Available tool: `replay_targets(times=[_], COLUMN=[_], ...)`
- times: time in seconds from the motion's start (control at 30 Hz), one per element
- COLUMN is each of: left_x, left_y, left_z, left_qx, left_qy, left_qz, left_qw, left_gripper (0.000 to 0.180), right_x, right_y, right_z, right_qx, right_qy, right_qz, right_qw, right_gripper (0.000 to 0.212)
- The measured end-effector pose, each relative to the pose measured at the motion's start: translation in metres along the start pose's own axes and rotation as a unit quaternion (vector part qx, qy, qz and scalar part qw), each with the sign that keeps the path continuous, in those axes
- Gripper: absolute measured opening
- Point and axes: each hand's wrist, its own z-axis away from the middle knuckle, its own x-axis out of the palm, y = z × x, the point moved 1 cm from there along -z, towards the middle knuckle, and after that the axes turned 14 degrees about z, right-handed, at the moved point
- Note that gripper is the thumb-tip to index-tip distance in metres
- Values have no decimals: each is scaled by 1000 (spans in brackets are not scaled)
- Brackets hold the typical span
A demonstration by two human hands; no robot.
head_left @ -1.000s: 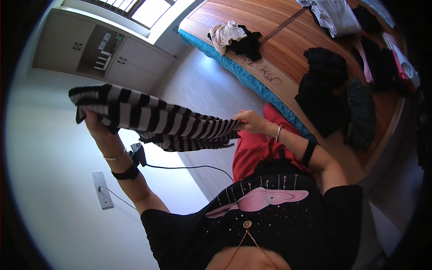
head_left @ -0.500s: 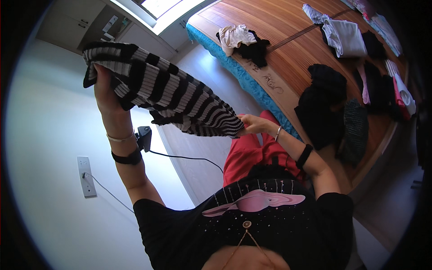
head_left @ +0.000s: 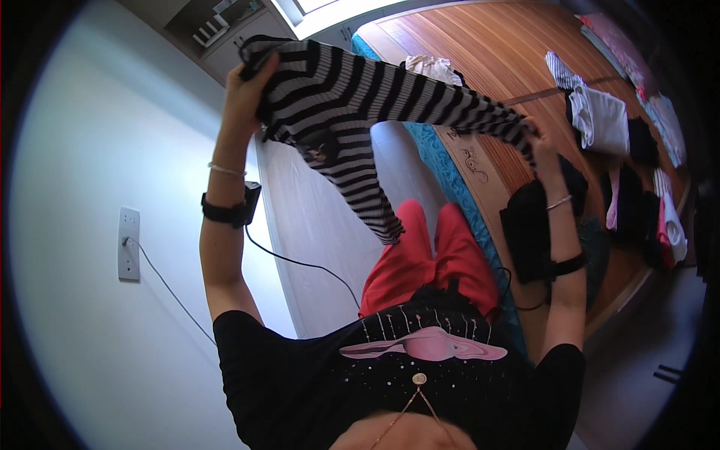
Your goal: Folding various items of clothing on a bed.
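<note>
A pair of black-and-grey striped knit leggings (head_left: 334, 101) is spread in the air in front of me. My left hand (head_left: 246, 97) is closed on the wide waist end, at the upper left. Far to the right, my right hand (head_left: 546, 146) pinches the tip of one leg, which is drawn out taut between my hands. The other leg hangs down loose, its end above my red trousers (head_left: 431, 259). A small dark patch shows on the cloth near the waist.
To the right stands a bed with a brown slatted mat (head_left: 495, 52) and a blue side cover (head_left: 431, 154). On it lie black clothes (head_left: 525, 225), folded white cloth (head_left: 600, 120) and a cream garment (head_left: 433, 69). A wall socket (head_left: 129, 244) with a plugged-in cable is at left.
My right hand has moved up and to the right, pulling one leg out straight. The bunched leggings have opened out and the second leg hangs free. My left hand has shifted right.
</note>
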Motion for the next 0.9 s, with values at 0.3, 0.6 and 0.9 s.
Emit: replay_targets(times=[0.3, 0.6, 0.9], left_x=[-6, -42, 7], left_y=[-34, -87, -192], left_z=[-4, 142, 329], left_qx=[-16, -128, -374], left_qy=[-47, -337, -516], left_qz=[31, 54, 167], left_qw=[998, 931, 752], left_gripper=[16, 9, 29], right_x=[-54, -121, -106], right_y=[-94, -82, -41], right_z=[-15, 94, 160], right_qx=[-135, -272, -44], right_qy=[68, -88, -272], right_qz=[313, 403, 378], right_qw=[938, 869, 884], right_gripper=[28, 20, 19])
